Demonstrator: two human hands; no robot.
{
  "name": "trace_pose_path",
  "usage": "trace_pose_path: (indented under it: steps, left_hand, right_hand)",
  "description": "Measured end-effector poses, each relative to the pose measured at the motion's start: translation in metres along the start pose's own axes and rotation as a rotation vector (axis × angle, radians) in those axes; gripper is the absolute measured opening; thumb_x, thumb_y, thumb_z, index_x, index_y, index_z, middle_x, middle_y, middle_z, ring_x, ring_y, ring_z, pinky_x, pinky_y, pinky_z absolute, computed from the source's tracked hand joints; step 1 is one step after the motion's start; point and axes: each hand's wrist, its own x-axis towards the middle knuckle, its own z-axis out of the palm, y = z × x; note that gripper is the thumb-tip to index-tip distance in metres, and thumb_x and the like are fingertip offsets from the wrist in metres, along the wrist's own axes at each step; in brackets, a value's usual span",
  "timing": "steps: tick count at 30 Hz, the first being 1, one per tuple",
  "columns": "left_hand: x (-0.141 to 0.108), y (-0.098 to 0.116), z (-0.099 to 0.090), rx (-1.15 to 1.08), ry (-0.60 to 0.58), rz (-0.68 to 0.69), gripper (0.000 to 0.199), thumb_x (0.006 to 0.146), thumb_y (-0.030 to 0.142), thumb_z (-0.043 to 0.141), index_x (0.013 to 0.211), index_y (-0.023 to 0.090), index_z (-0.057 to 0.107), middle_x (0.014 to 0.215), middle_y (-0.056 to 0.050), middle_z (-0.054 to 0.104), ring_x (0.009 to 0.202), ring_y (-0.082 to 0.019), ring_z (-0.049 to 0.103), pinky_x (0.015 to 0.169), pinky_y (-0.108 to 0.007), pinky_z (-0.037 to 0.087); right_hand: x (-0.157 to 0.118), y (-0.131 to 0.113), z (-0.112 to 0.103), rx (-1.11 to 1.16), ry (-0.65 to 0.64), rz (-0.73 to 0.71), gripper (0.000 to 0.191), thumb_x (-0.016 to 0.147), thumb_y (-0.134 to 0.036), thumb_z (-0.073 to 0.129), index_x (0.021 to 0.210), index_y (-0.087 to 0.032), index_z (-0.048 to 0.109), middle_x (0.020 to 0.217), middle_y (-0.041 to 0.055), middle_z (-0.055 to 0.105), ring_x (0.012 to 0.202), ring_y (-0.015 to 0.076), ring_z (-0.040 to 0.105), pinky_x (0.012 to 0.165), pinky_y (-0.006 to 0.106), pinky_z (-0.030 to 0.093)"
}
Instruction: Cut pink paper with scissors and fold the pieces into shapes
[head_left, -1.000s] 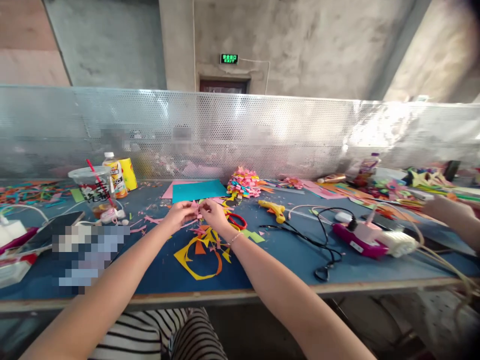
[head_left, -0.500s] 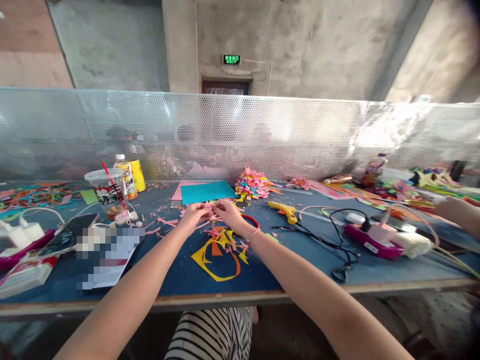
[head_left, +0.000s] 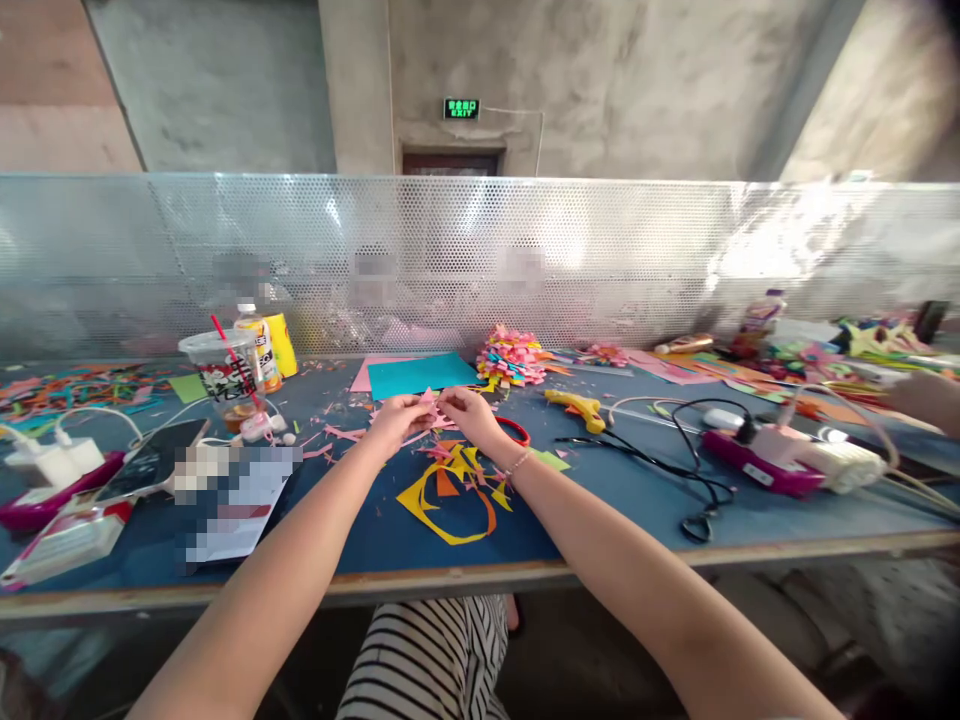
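Above the blue table my left hand pinches a small pink paper piece. My right hand is beside it, fingers closed at the same piece's right side; how much of the paper it grips is hard to tell. Just below the hands lie yellow and orange paper scraps. A blue paper sheet lies behind the hands, with a pile of folded colourful paper pieces to its right. Red scissor handles show next to my right wrist.
A yellow glue gun with a black cable lies right of my hands. Purple power strips sit on both sides. A cup and bottle stand left. Another person's hand is far right.
The whole view has shifted slightly, so the table things appear a little further right and higher. My hands stay close together at the pink paper.
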Motion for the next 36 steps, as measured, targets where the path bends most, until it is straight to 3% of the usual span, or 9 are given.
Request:
trace_pose_path:
  steps: [9, 19, 27, 36]
  left_hand:
    - [-0.006, 0.005, 0.01, -0.056, 0.005, -0.002, 0.014, 0.057, 0.017, 0.069, 0.065, 0.01, 0.06, 0.057, -0.003, 0.059, 0.053, -0.008, 0.056, 0.058, -0.021, 0.047]
    - [-0.004, 0.002, 0.01, -0.071, -0.026, 0.017, 0.015, 0.058, 0.02, 0.068, 0.066, 0.011, 0.06, 0.057, -0.002, 0.06, 0.052, -0.007, 0.056, 0.057, -0.02, 0.046]
    - [-0.005, 0.003, 0.011, -0.164, -0.003, -0.007, 0.013, 0.06, 0.021, 0.067, 0.066, 0.012, 0.06, 0.056, -0.001, 0.06, 0.051, -0.006, 0.055, 0.054, -0.018, 0.045]
    - [-0.007, 0.006, 0.014, -0.243, 0.019, 0.011, 0.01, 0.061, 0.018, 0.067, 0.064, 0.011, 0.06, 0.055, -0.001, 0.06, 0.051, -0.006, 0.056, 0.053, -0.017, 0.046]
  right_hand:
    - [-0.003, -0.009, -0.003, -0.09, 0.092, -0.039, 0.011, 0.072, -0.022, 0.049, 0.073, -0.016, 0.058, 0.068, 0.0006, 0.057, 0.058, 0.0084, 0.049, 0.054, 0.02, 0.038]
    - [-0.003, -0.008, -0.006, -0.001, 0.03, -0.042, 0.012, 0.075, -0.025, 0.048, 0.077, -0.016, 0.056, 0.067, 0.0002, 0.056, 0.059, 0.0085, 0.05, 0.053, 0.02, 0.04]
    - [-0.003, -0.01, -0.015, -0.23, -0.005, -0.214, 0.017, 0.078, -0.022, 0.046, 0.085, -0.018, 0.061, 0.083, 0.0044, 0.061, 0.075, 0.0125, 0.055, 0.067, 0.024, 0.043]
    - [-0.005, -0.017, -0.019, -0.336, -0.03, -0.343, 0.022, 0.082, -0.021, 0.044, 0.094, -0.02, 0.062, 0.09, 0.0059, 0.062, 0.084, 0.0139, 0.056, 0.076, 0.028, 0.045]
